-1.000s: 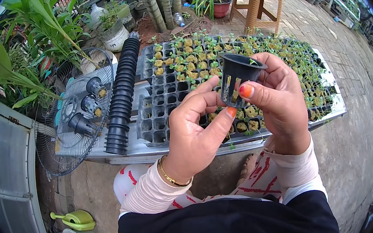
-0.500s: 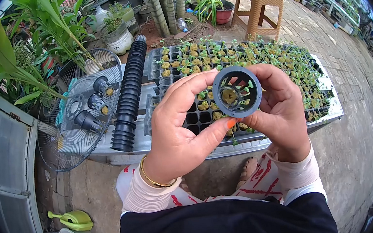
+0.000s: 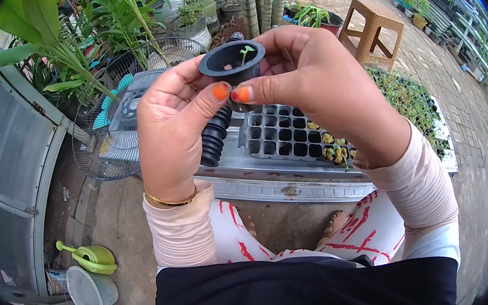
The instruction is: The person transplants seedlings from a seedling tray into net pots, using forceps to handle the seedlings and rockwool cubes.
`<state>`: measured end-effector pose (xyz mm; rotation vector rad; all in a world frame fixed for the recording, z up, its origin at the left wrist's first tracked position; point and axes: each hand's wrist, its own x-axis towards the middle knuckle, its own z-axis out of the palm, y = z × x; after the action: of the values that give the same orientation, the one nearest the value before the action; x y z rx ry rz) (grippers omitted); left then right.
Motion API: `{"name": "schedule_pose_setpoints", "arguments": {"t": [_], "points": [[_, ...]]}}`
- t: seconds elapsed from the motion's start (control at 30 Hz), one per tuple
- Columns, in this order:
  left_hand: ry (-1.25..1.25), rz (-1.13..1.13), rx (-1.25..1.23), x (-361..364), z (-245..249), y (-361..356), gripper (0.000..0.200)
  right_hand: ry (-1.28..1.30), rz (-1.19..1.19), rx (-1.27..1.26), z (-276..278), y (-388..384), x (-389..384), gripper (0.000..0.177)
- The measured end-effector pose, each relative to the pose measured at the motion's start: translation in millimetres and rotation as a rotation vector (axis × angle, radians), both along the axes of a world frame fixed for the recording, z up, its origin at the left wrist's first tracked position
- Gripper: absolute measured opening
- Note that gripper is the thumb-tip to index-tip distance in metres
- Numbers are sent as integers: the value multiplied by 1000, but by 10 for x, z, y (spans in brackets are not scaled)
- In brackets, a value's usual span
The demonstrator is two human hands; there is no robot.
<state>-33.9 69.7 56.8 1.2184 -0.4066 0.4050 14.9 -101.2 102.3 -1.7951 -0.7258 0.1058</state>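
Between both hands I hold a black net pot (image 3: 208, 67), its round rim facing up and tilted slightly toward me. A small green seedling (image 3: 246, 51) shows inside the rim. My left hand (image 3: 170, 112) grips the pot's left side, thumb in front. My right hand (image 3: 313, 75) holds the right side, its thumb tip almost meeting the left one. The pot's lower part is mostly hidden by the fingers. Below and behind the hands lie a seedling tray (image 3: 283, 135), with dark cells and some yellowish sponge plugs, and a stack of black net pots (image 3: 214, 141).
A round wire fan grille (image 3: 97, 154) rests at the table's left. More seedlings (image 3: 404, 101) fill the right side. A woven-look brown stool (image 3: 377, 26) stands behind. On the ground at left are a green watering can (image 3: 95, 258) and a pale bucket (image 3: 85, 294).
The net pot has moved left and up in view, and its opening has turned from facing me to facing upward. Both hands moved with it, and the view has shifted leftward.
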Motion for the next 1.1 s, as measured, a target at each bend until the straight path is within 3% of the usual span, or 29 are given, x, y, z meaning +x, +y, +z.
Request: {"name": "schedule_pose_setpoints", "arguments": {"t": [0.1, 0.27, 0.33, 0.47, 0.57, 0.73, 0.77, 0.83, 0.9, 0.97, 1.03, 1.1], "points": [[88, 164, 24, -76, 4, 481, 33, 59, 106, 94, -55, 533, 108, 50], [301, 371, 110, -307, -113, 1173, 38, -39, 78, -91, -246, 1439, 143, 61], [369, 402, 112, -321, -223, 1432, 37, -127, 85, -294, -367, 1734, 149, 61], [553, 530, 226, -263, -420, 1760, 32, -238, 59, -332, -562, 2026, 147, 59], [630, 620, 355, -188, -484, 1819, 31, -286, 57, -345, -495, 1976, 160, 55], [775, 737, 863, -69, -485, 1737, 39, -358, 42, -420, -281, 1633, 229, 39], [771, 727, 864, -37, -531, 1752, 39, -356, 33, -425, -252, 1530, 288, 39], [682, 830, 1090, 20, -664, 1820, 45, -518, 77, -459, -182, 1272, 371, 33], [665, 838, 1106, 32, -711, 1850, 46, -462, 54, -365, -63, 954, 396, 28], [648, 850, 1126, 21, -715, 1814, 47, -1087, 194, -204, -236, 611, 799, 27], [544, 999, 1325, -27, -656, 1736, 47, -364, 7, -201, 8, 329, 485, 27], [508, 1070, 1371, -61, -606, 1623, 46, -39, -66, -4, 78, 96, 395, 33]]}}
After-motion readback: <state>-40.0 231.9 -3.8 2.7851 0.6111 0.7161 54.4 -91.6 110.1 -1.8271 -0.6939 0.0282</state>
